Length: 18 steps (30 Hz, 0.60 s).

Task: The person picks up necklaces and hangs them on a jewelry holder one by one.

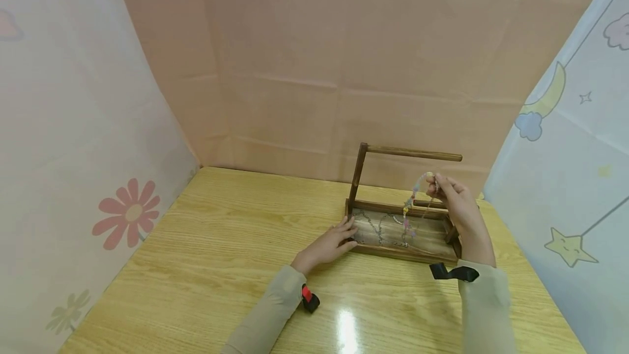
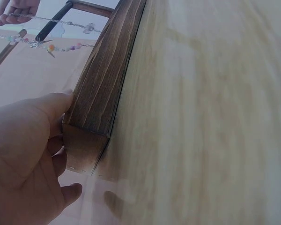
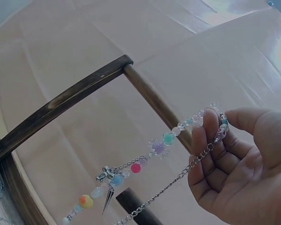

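Note:
My right hand [image 1: 456,196] is raised over the right part of a wooden jewelry stand [image 1: 400,254] and pinches a beaded necklace [image 1: 405,210] between thumb and fingers. Pastel beads, a silver spike and a length of silver chain [image 3: 175,179] dangle from the fingertips in the right wrist view. The strand's lower end hangs down over the stand's tray. At the tray's left front corner, my left hand [image 1: 330,243] grips the wood, its thumb and fingers on either side of the corner in the left wrist view.
Thin chains [image 1: 377,229] lie inside the tray. A wooden upright [image 1: 358,175] at its left end carries a horizontal bar [image 1: 415,153] above. The stand is on a wood-grain table [image 1: 236,245], with a peach cloth backdrop [image 1: 275,70] behind and patterned cloths at both sides.

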Each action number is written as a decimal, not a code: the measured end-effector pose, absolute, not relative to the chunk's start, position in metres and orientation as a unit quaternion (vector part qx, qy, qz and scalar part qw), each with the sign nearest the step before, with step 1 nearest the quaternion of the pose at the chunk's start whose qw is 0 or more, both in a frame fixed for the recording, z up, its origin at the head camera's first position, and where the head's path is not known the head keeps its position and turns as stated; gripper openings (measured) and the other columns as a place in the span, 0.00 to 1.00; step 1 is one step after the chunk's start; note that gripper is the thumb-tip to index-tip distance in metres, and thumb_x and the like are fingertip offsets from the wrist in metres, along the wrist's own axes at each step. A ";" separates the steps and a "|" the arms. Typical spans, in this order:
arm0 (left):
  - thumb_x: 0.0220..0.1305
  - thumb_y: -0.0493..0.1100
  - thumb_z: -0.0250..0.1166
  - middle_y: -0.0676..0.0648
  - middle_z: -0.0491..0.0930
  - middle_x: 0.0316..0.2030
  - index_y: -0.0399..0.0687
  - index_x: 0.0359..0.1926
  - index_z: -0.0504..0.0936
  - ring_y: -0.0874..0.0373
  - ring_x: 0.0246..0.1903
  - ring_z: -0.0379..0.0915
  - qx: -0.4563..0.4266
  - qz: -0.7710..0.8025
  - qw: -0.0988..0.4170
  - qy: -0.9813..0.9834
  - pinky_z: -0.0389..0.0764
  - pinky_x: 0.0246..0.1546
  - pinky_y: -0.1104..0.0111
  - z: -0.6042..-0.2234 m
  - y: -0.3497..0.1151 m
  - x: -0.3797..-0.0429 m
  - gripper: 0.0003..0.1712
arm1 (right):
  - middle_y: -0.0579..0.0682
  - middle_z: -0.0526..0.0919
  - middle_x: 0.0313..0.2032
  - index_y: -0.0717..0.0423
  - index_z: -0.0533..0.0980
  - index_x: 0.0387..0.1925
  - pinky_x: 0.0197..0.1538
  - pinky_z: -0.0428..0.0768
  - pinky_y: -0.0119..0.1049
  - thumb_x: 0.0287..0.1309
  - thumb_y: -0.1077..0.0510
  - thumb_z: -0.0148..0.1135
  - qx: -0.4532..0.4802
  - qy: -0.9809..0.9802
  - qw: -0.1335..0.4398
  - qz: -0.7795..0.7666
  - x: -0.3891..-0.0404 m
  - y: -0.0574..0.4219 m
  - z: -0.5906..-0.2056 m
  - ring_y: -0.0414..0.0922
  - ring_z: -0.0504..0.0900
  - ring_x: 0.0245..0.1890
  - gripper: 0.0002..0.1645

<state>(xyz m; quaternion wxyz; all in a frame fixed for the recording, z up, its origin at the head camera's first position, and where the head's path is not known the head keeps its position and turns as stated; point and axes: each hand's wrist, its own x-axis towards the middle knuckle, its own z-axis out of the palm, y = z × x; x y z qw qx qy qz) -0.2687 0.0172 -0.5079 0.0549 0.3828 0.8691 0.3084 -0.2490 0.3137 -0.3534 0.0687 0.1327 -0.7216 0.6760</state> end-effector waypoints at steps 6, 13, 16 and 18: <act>0.72 0.55 0.43 0.44 0.44 0.72 0.43 0.68 0.59 0.49 0.72 0.32 0.378 0.305 0.053 0.872 0.46 0.67 0.47 -0.508 0.018 -0.269 0.31 | 0.42 0.80 0.31 0.54 0.78 0.36 0.43 0.76 0.24 0.68 0.54 0.47 0.154 -0.689 0.078 0.704 -0.256 0.307 -0.346 0.36 0.77 0.35 0.14; 0.72 0.55 0.43 0.45 0.43 0.72 0.43 0.68 0.59 0.49 0.72 0.32 0.379 0.304 0.056 0.872 0.46 0.68 0.47 -0.509 0.018 -0.269 0.31 | 0.42 0.81 0.31 0.54 0.80 0.35 0.43 0.78 0.23 0.68 0.56 0.47 0.157 -0.677 0.094 0.713 -0.261 0.302 -0.343 0.35 0.78 0.35 0.15; 0.72 0.55 0.43 0.45 0.43 0.72 0.43 0.68 0.59 0.49 0.72 0.32 0.377 0.308 0.058 0.872 0.46 0.68 0.47 -0.508 0.018 -0.269 0.31 | 0.43 0.81 0.30 0.57 0.80 0.39 0.43 0.78 0.24 0.68 0.56 0.47 0.160 -0.669 0.097 0.719 -0.264 0.300 -0.342 0.36 0.79 0.34 0.15; 0.72 0.55 0.43 0.45 0.43 0.72 0.42 0.68 0.60 0.48 0.72 0.33 0.377 0.307 0.057 0.872 0.46 0.67 0.47 -0.508 0.018 -0.269 0.31 | 0.44 0.81 0.31 0.60 0.79 0.41 0.42 0.78 0.24 0.68 0.56 0.47 0.160 -0.666 0.100 0.722 -0.265 0.298 -0.340 0.36 0.79 0.34 0.16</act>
